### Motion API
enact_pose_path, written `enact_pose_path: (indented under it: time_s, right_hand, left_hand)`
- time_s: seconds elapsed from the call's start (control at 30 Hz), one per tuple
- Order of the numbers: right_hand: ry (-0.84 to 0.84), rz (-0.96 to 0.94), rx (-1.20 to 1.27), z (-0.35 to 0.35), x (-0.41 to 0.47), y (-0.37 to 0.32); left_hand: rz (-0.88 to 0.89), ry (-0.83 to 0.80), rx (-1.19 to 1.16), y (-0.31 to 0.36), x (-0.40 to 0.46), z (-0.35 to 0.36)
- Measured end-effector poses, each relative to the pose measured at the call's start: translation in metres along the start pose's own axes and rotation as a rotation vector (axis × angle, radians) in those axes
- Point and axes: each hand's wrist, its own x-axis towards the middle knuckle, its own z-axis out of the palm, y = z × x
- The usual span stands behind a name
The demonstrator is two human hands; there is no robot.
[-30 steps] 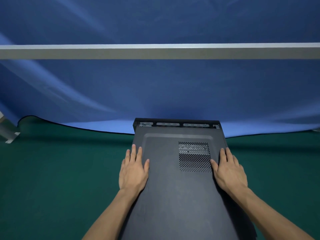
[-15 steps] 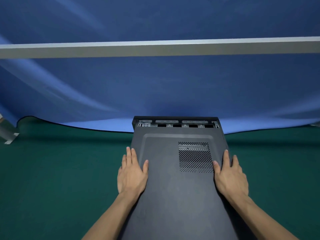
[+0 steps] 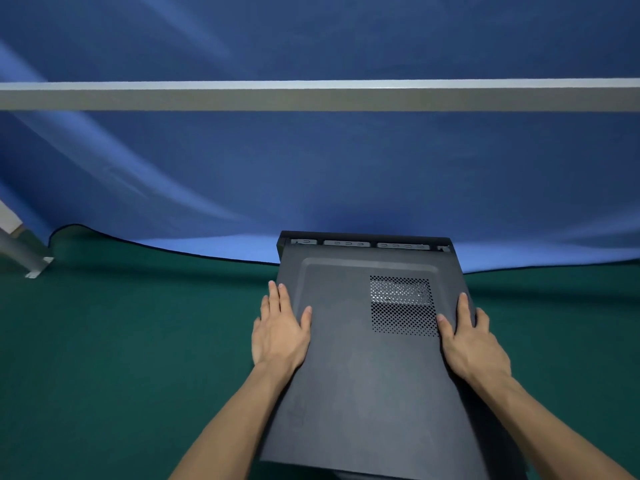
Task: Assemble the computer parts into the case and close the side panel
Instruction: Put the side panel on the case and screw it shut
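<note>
A black computer case (image 3: 367, 239) lies on its side on the green table, long axis running away from me. Its dark grey side panel (image 3: 363, 375) with a perforated vent (image 3: 401, 304) lies on top and covers the inside. A strip of the case's far end with metal slots shows beyond the panel's far edge. My left hand (image 3: 282, 329) lies flat with straight fingers on the panel's left edge. My right hand (image 3: 469, 336) lies flat on the right edge, thumb beside the vent. The parts inside are hidden.
The green table cover (image 3: 121, 358) stretches left and right of the case. A blue cloth (image 3: 311, 185) hangs behind and drapes onto the table's far edge. A grey horizontal bar (image 3: 311, 95) crosses above. A metal leg with bracket (image 3: 24, 254) stands at far left.
The panel has slid away from me, covering more of the slotted strip at the case's far end. Both hands stay flat on its edges and moved with it.
</note>
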Motion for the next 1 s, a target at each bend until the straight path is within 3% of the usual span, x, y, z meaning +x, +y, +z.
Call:
enact_pose_path:
  time_s: [0.17, 0.3, 0.47, 0.83, 1.0]
  right_hand:
    - [-0.038, 0.015, -0.043, -0.001, 0.001, -0.001]
    - [0.121, -0.077, -0.318, -0.002, 0.002, -0.009]
    - [0.141, -0.258, -0.232, 0.005, 0.013, -0.011]
    - [0.081, -0.273, -0.277, 0.005, 0.031, -0.007]
    - [0.085, -0.264, -0.264, 0.005, 0.026, -0.006]
  left_hand:
    - [0.004, -0.021, 0.01, -0.001, 0.004, 0.0]
    - [0.011, -0.013, 0.001, -0.001, 0.006, 0.003]
    - [0.017, 0.008, 0.022, -0.002, 0.009, 0.005]
    - [0.004, 0.05, 0.057, 0.003, 0.02, 0.013]
    - [0.115, 0.057, 0.127, 0.001, 0.011, 0.013]
